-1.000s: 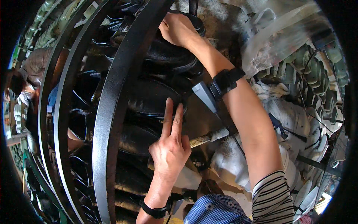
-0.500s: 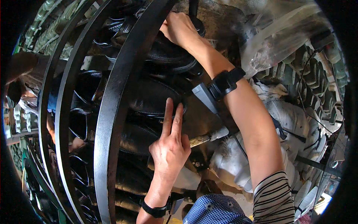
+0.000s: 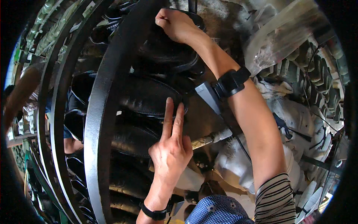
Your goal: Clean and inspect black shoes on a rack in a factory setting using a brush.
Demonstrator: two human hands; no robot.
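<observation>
Just right of a thick black metal bar [image 3: 96, 119], a black leather shoe [image 3: 145, 96] lies with its long axis across the view, rounded toe pointing right. Over that toe, the left hand [image 3: 170, 155] stretches two fingers nearly straight, the others folded; its palm is hidden. Farther up, the right hand [image 3: 175, 26] is curled into a fist above another black shoe [image 3: 167, 56]; I cannot tell whether either hand grips anything.

The right hand's [image 3: 173, 24] curled fingertips were hidden; anything inside could not be told. Left of the left hand [image 3: 169, 155], the black metal bar [image 3: 96, 115] hid the rear of the black shoe [image 3: 149, 97]. Below it, the lower edge cut off the checked apron [image 3: 218, 211]. Plastic sheeting [image 3: 285, 39] right of the right hand was blurred.
</observation>
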